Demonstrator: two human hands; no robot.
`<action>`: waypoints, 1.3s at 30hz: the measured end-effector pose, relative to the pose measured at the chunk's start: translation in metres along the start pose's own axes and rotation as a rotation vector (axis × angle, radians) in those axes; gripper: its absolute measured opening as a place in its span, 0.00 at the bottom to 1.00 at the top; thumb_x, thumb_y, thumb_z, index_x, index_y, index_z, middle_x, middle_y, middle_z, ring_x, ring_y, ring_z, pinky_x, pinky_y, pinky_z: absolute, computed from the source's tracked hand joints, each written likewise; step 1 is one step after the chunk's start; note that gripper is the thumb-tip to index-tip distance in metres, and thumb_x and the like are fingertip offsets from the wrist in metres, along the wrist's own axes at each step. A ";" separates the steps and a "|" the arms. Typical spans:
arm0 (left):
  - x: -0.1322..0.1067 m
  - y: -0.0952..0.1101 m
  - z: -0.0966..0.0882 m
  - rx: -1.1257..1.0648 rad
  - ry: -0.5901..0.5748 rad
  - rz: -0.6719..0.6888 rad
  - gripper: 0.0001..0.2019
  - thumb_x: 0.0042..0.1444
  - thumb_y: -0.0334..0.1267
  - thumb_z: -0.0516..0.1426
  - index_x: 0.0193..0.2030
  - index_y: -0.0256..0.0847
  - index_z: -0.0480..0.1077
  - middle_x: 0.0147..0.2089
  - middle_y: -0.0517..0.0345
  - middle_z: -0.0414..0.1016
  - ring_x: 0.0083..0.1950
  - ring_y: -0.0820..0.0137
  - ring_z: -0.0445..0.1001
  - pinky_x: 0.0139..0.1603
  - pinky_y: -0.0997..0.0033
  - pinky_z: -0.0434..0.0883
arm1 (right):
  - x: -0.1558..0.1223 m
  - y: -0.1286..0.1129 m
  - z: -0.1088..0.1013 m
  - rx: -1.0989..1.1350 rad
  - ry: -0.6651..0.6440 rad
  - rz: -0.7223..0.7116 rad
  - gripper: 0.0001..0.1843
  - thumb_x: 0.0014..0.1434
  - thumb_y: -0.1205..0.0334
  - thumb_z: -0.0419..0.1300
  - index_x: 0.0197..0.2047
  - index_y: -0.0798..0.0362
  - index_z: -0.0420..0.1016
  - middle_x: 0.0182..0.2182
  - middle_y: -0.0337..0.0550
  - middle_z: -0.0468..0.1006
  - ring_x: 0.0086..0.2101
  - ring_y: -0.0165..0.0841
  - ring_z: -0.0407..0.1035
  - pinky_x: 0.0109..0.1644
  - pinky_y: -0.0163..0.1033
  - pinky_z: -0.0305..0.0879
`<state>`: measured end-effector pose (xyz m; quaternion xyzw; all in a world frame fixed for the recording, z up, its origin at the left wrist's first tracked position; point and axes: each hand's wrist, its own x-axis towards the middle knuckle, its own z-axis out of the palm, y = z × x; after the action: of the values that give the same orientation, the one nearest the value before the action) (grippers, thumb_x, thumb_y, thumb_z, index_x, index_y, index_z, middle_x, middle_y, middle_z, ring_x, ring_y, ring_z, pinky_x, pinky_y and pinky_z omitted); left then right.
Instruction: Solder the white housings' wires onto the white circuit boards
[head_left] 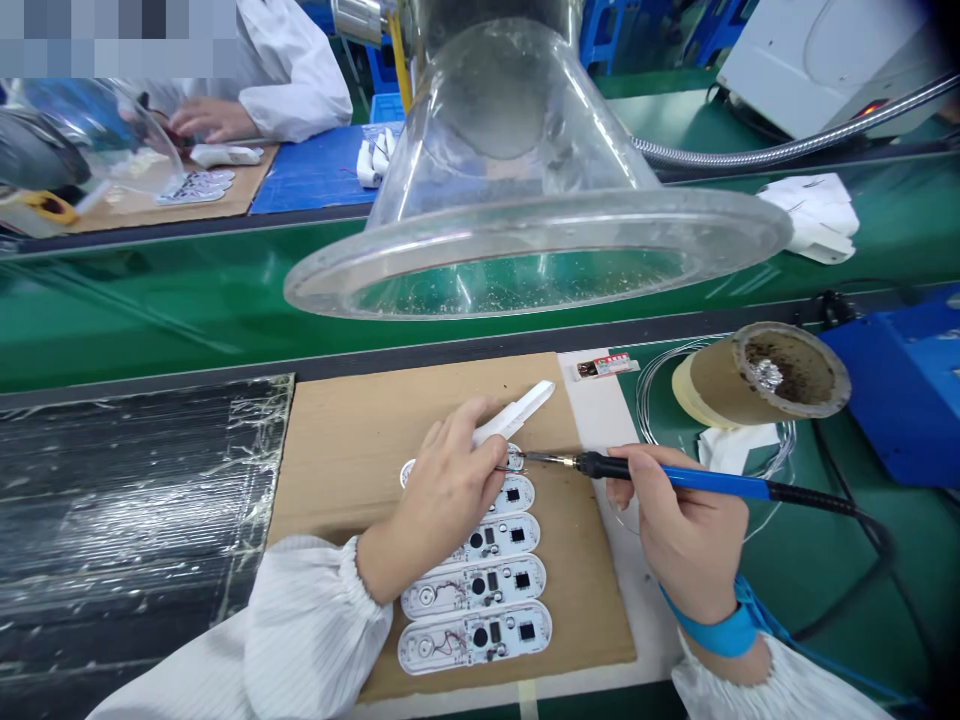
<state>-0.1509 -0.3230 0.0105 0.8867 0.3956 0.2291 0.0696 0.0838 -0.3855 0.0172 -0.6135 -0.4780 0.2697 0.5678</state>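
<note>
My right hand (686,520) grips a blue-handled soldering iron (705,482) like a pen, a blue band around the wrist. Its tip meets the end of the topmost white circuit board (514,458). My left hand (454,475) lies over the left part of the upper boards, fingers pinched beside the iron's tip. A thin dark line shows at those fingertips, too small to name. From behind the hand a long white plastic piece (525,408) sticks out; whether it is held is hidden. Below, several white-cased circuit boards (517,632) lie in a column on brown cardboard (585,590).
A clear fume hood (525,210) hangs over the cardboard. At right are a brown tip-cleaning pot (697,385), coiled solder wire (643,400) and a blue box (900,400). Black wrapped sheeting (135,500) lies left. Across a green divider (187,320), another person's hand (214,120) works.
</note>
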 end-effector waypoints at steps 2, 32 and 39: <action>0.000 0.001 0.000 0.018 -0.001 -0.004 0.07 0.71 0.27 0.56 0.40 0.39 0.69 0.68 0.36 0.68 0.57 0.52 0.77 0.52 0.48 0.81 | 0.000 0.001 0.000 -0.012 -0.003 0.006 0.11 0.71 0.60 0.64 0.38 0.52 0.86 0.21 0.36 0.79 0.23 0.31 0.74 0.29 0.36 0.73; -0.001 0.003 -0.001 0.062 -0.022 -0.021 0.07 0.69 0.26 0.58 0.41 0.40 0.71 0.68 0.39 0.72 0.58 0.50 0.77 0.54 0.46 0.80 | 0.001 0.001 -0.001 -0.034 -0.009 -0.003 0.12 0.70 0.58 0.64 0.38 0.52 0.86 0.21 0.38 0.79 0.23 0.34 0.75 0.28 0.39 0.73; -0.001 0.002 0.001 0.064 -0.017 -0.021 0.06 0.69 0.26 0.58 0.42 0.41 0.71 0.67 0.40 0.73 0.57 0.52 0.77 0.52 0.49 0.79 | 0.000 0.001 -0.002 -0.042 -0.006 0.007 0.13 0.70 0.56 0.64 0.38 0.52 0.86 0.21 0.39 0.79 0.22 0.35 0.75 0.28 0.40 0.73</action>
<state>-0.1498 -0.3249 0.0103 0.8862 0.4113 0.2079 0.0471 0.0858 -0.3859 0.0162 -0.6264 -0.4829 0.2634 0.5524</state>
